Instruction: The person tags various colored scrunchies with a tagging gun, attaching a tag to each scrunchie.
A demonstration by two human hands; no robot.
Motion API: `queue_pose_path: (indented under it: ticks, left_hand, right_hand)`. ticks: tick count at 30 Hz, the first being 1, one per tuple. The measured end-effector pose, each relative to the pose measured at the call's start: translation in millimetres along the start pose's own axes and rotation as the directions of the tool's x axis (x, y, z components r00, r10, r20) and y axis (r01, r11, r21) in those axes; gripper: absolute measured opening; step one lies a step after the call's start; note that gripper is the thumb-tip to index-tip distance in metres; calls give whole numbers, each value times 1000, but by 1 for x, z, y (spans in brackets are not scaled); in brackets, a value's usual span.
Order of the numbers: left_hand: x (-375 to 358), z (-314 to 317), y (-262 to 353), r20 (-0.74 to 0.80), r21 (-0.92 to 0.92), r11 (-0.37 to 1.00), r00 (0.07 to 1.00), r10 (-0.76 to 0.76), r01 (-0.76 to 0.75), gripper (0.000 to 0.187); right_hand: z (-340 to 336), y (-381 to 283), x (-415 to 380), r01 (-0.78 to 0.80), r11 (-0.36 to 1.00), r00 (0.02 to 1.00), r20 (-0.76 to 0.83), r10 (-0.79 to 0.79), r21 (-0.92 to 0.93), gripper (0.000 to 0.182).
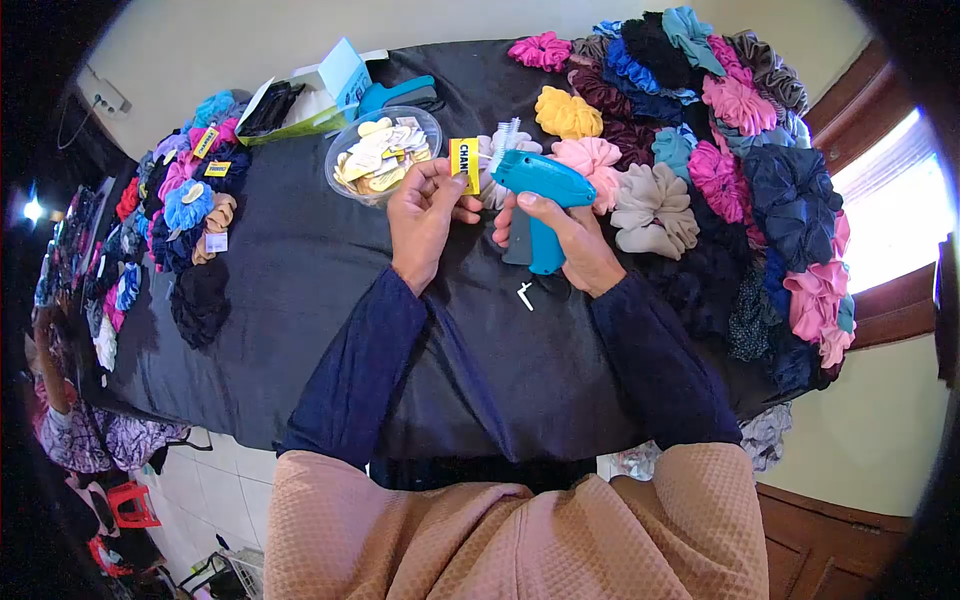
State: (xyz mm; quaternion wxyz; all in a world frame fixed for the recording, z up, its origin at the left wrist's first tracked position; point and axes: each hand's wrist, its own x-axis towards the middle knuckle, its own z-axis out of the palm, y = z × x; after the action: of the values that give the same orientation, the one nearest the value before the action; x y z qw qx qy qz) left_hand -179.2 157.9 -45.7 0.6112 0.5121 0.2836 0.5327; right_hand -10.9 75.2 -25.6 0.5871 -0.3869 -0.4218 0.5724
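Observation:
Between the thumb and fingers of my left hand (422,212) is a small yellow-and-black label tag (464,165), held upright. My right hand (578,238) is wrapped around the handle of a teal tagging gun (545,180), its front end pointing left at the tag. A strip of clear plastic fasteners (506,138) sticks up from the gun. Whether the needle passes through the tag is too small to tell. Behind the tag lies a pale grey scrunchie (489,188), partly hidden. A small white plastic piece (525,296) rests on the black cloth below the gun.
A clear round tub (333,172) of tags stands beyond my left hand. Behind it are an open box (300,125) and another teal tool (400,94). Tagged scrunchies (188,206) are piled left; many more scrunchies (655,210) cover the right side of the black-covered table (480,380).

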Motion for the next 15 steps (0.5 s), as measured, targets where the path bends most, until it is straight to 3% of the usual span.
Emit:
queue_pose_path:
  ticks: [9,15]
  left_hand:
    - [0,-4,-2,61,78,997,998,3,-7,23]
    - [-1,2,-6,22,107,990,996,88,-90,24]
  right_hand:
    - [0,1,0,5,1000,1000,-26,-5,7,33]
    - [-2,0,1,12,1000,997,-73,-10,26,34]
